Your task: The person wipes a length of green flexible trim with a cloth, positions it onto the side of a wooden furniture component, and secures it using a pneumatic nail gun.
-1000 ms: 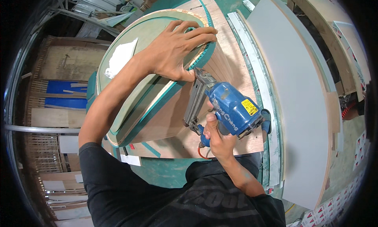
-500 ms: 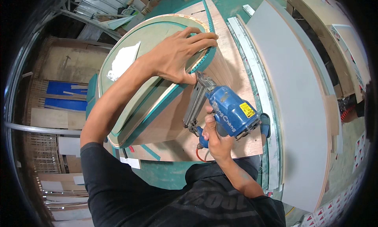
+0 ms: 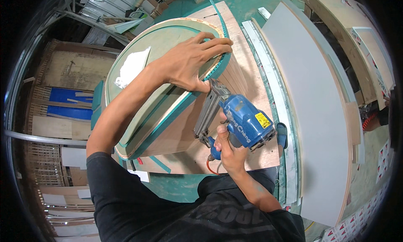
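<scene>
A large rounded wooden form [image 3: 170, 27] with a green top stands upright in front of me. Along its right rim runs a notched teal strip [image 3: 221, 16], whose far end sticks up loose. My left hand [image 3: 187, 62] spans the rim, its fingers hooked over the far curve and its thumb against the near edge, holding the strip there. In my right hand [image 3: 231, 153] is a blue nail gun [image 3: 244, 118], gripped by the handle. The gun's nose meets the strip's edge just beside my left thumb; exact contact is hidden.
Beneath the form lies a plywood board [image 3: 256, 156]. A red air hose [image 3: 210, 166] hangs from the gun. A short notched strip [image 3: 160, 164] lies at the board's near edge. To the right lean long metal-like bars [image 3: 275, 91] and a big grey panel [image 3: 310, 116]. White crumpled material [image 3: 133, 68] rests on the form.
The view and form have shifted very slightly. The nail gun stays at the rim beside my left thumb, and both hands keep their hold.
</scene>
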A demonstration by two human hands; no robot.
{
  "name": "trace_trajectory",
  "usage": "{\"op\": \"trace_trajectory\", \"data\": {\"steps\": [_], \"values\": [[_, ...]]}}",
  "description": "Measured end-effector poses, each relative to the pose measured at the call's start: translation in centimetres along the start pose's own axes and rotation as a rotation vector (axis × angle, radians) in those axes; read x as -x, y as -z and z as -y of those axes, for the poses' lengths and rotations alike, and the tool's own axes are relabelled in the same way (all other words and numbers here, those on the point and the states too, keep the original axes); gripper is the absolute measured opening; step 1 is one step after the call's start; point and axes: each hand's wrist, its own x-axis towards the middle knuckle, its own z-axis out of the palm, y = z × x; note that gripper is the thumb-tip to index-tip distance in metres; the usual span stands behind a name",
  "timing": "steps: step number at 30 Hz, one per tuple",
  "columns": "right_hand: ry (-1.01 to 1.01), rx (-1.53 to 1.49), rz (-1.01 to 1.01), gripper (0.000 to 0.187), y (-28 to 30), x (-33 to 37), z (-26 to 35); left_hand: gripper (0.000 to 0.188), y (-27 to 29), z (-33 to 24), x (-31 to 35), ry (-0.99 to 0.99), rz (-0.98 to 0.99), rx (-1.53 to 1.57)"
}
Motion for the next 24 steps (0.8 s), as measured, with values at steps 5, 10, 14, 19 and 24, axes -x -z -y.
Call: {"op": "trace_trajectory", "data": {"steps": [5, 10, 14, 19, 24], "values": [[-0.053, -0.045, -0.020, 0.034, 0.2, 0.0, 0.5, 0.092, -0.2, 0.2, -0.1, -0.001, -0.006, -0.012], [-0.054, -0.166, -0.041, 0.022, 0.5, 0.6, 1.2, 0.089, 0.0, 0.0, 0.0, 0.002, -0.009, 0.036], [-0.016, -0.156, -0.070, 0.036, 2.7, 0.8, 0.6, 0.088, 0.0, -0.2, 0.2, 0.021, 0.019, -0.006], [-0.047, -0.217, -0.047, 0.038, 4.4, 0.9, 0.9, 0.090, 0.5, 0.0, -0.1, 0.011, 0.047, 0.045], [-0.108, -0.089, 0.009, 0.026, 3.7, 0.6, 2.4, 0.092, 1.6, 0.0, -0.4, 0.027, 0.107, 0.072]]}}
